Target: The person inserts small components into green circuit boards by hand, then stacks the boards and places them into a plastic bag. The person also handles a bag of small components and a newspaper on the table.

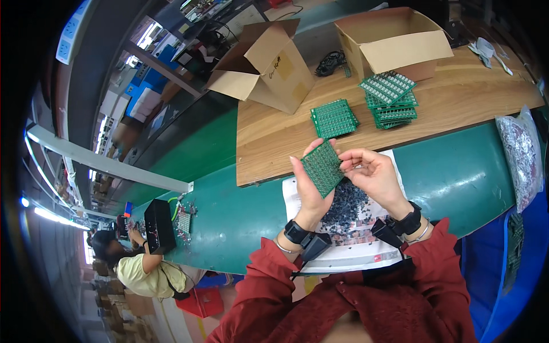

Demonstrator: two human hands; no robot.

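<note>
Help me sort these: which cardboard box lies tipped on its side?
The left cardboard box, beside the wooden board's corner; its flaps gape sideways. The right cardboard box stands upright, open on top.

2 open brown cartons point(264, 64) point(394, 43) at bench rear, clear bag point(520, 157) far right

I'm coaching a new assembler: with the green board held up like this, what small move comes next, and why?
Probably bring the right hand fingertips onto the green board that the left hand holds, since they are pinched together at its edge, above the pile of small dark parts.
</note>
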